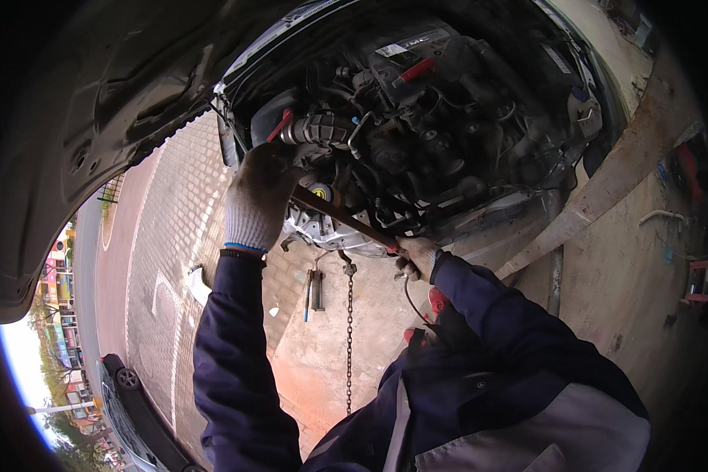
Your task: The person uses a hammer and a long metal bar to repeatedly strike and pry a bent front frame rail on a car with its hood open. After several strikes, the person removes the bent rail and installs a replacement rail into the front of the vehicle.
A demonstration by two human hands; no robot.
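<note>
An open car engine bay [440, 134] fills the upper middle of the view, packed with dark hoses and parts. My left hand [261, 195], in a white knit glove, grips the upper end of a long dark bar [346, 220] that slants down to the right across the front of the engine. My right hand [417, 257], also gloved, holds the bar's lower end near a red grip. Both sleeves are dark blue. A metal chain [349, 338] hangs straight down below the engine.
The raised hood [94, 118] arches over the upper left. Tools [315, 287] lie on the concrete ground under the engine. A paved brick area [173, 236] and a parked dark car [134, 401] are at the left. Red items [688, 169] sit at the right.
</note>
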